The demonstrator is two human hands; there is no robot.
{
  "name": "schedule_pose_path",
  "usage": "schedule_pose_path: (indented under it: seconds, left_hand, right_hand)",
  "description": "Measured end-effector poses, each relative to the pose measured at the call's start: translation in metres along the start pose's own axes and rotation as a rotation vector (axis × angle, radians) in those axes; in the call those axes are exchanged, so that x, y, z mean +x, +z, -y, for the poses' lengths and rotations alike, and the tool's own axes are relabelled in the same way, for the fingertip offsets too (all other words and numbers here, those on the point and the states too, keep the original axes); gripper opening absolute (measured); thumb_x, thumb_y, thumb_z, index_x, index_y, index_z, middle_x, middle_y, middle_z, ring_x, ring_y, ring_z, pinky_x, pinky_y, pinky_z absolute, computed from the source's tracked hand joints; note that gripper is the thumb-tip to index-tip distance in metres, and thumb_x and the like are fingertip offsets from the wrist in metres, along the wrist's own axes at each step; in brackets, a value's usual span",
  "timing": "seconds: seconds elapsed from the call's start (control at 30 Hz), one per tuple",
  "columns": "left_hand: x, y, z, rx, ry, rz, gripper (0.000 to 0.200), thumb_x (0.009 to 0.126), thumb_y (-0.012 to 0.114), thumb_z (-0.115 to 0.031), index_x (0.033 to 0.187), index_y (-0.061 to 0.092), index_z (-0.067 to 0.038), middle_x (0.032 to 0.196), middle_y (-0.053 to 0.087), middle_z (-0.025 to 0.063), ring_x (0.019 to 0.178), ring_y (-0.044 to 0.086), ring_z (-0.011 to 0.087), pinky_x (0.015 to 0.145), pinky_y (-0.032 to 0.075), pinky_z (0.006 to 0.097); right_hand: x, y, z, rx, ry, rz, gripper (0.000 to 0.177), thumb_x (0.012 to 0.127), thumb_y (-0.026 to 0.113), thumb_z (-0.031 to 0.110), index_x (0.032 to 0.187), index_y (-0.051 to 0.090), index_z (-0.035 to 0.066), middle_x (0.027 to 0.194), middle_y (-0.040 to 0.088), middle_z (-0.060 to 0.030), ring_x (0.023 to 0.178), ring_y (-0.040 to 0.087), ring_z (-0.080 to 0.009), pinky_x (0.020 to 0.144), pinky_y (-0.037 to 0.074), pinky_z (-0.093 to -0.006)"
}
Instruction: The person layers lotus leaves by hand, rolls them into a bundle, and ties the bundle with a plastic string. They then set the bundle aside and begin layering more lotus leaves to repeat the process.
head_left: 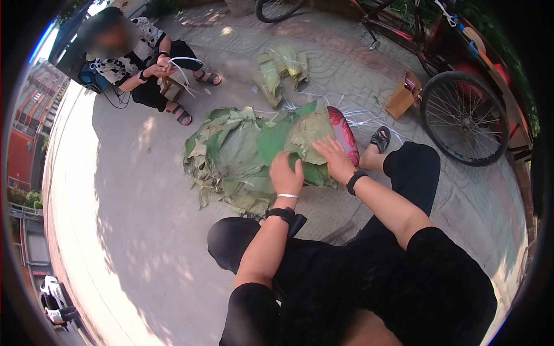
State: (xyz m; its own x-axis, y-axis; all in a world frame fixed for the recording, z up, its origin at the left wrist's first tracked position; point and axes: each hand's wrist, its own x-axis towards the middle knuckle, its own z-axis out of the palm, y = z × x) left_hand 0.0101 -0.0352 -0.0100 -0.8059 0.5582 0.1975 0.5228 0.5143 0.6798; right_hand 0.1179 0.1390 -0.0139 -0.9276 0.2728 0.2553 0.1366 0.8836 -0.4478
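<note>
Large lotus leaves (234,153), some green and some dry and brownish, lie in a broad pile on the ground in front of me. A greyish-green leaf (309,135) tops the pile's right part, beside a bright green leaf (271,141). My right hand (336,158) rests flat on the greyish leaf's right side, fingers spread. At the near edge of the leaves is my left hand (287,173), its thumb apart from its slightly bent fingers. Under the leaves' right end shows a red-and-pink patterned cushion-like thing (344,134).
White strips (369,115) lie beyond the pile, near tied leaf bundles (283,66). A seated person (124,55) holds white strips at upper left. A brown paper bag (403,95) stands by a tricycle wheel (465,119) on the right.
</note>
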Motion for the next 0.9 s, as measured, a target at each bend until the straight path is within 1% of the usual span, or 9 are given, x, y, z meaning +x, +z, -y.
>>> schedule_pose_path:
  seconds: [0.1,0.2,0.3,0.37,0.47,0.57,0.73,0.77,0.9]
  left_hand:
    - [0.006,0.019,0.057,0.011,-0.612,-0.412,0.068,0.086,0.066,-0.047,0.133,0.049,-0.002,0.12,0.057,0.0252,0.112,0.054,0.037,0.089,0.045,0.0463]
    - [0.004,0.015,0.077,-0.972,-1.325,0.091,0.073,0.091,0.056,-0.06,0.134,0.046,-0.002,0.119,0.057,0.025,0.109,0.054,0.0327,0.084,0.047,0.045]
    - [0.009,0.063,0.125,-1.455,-1.0,0.093,0.096,0.085,0.056,-0.07,0.146,0.029,-0.001,0.133,0.048,0.024,0.111,0.052,0.033,0.084,0.047,0.0449]
    - [0.022,0.074,0.141,-1.431,-0.954,-0.046,0.098,0.084,0.062,-0.062,0.15,0.022,-0.001,0.135,0.048,0.0236,0.113,0.053,0.0342,0.087,0.046,0.0451]
    - [0.043,0.041,0.102,-0.951,-0.974,-0.418,0.092,0.086,0.069,-0.04,0.153,0.016,-0.003,0.134,0.052,0.0224,0.115,0.055,0.0352,0.093,0.045,0.0445]
    - [0.047,0.009,0.021,-0.523,-0.561,-0.515,0.086,0.085,0.066,-0.014,0.154,0.014,-0.005,0.13,0.055,0.0245,0.116,0.056,0.0386,0.096,0.045,0.0435]
    - [0.042,0.01,-0.022,0.174,0.241,-0.108,0.09,0.077,0.056,0.006,0.156,0.015,-0.012,0.112,0.059,0.0279,0.1,0.06,0.0451,0.088,0.049,0.0447]
    - [0.037,0.013,-0.022,0.142,0.2,0.049,0.088,0.078,0.055,0.006,0.155,0.016,-0.009,0.102,0.061,0.0244,0.095,0.061,0.0431,0.088,0.049,0.0449]
    - [0.037,0.021,-0.025,-0.027,0.196,0.182,0.082,0.082,0.054,0.003,0.155,0.017,-0.01,0.114,0.061,0.0258,0.107,0.059,0.0436,0.094,0.047,0.0436]
  right_hand:
    - [-0.003,-0.002,0.002,-0.11,-0.022,0.064,0.065,0.081,0.051,-0.004,0.14,0.05,0.022,0.145,0.047,-0.0138,0.14,0.032,-0.04,0.115,0.026,-0.0509]
    - [-0.005,0.0,0.001,-0.088,-0.032,0.074,0.066,0.077,0.051,-0.008,0.136,0.056,0.021,0.148,0.043,-0.0129,0.142,0.029,-0.0397,0.116,0.025,-0.0518]
    - [-0.005,-0.001,0.0,-0.043,-0.036,0.047,0.064,0.076,0.052,-0.008,0.134,0.057,0.02,0.148,0.043,-0.0134,0.142,0.028,-0.0399,0.116,0.024,-0.0511]
    - [-0.007,-0.002,-0.006,-0.062,-0.037,0.078,0.059,0.079,0.053,-0.004,0.132,0.059,0.019,0.148,0.042,-0.0138,0.142,0.029,-0.04,0.116,0.024,-0.0512]
    - [-0.01,0.001,-0.008,-0.069,-0.046,0.074,0.056,0.079,0.054,-0.002,0.131,0.06,0.019,0.148,0.043,-0.0149,0.141,0.03,-0.0401,0.116,0.024,-0.0513]
    - [-0.01,0.008,-0.013,-0.064,-0.046,0.054,0.057,0.079,0.054,-0.004,0.131,0.06,0.019,0.147,0.044,-0.0146,0.142,0.028,-0.0395,0.116,0.024,-0.0511]
    - [-0.012,0.008,-0.016,-0.065,-0.049,0.035,0.049,0.08,0.054,0.0,0.126,0.062,0.016,0.144,0.046,-0.0154,0.142,0.03,-0.04,0.116,0.025,-0.0513]
    - [-0.011,0.01,-0.015,-0.07,-0.053,0.025,0.045,0.081,0.055,0.002,0.123,0.063,0.015,0.142,0.048,-0.0164,0.141,0.031,-0.0402,0.116,0.025,-0.0512]
    - [-0.007,0.001,-0.012,-0.063,-0.101,0.003,0.034,0.08,0.056,0.005,0.112,0.065,0.009,0.131,0.053,-0.018,0.137,0.035,-0.0411,0.114,0.028,-0.0511]
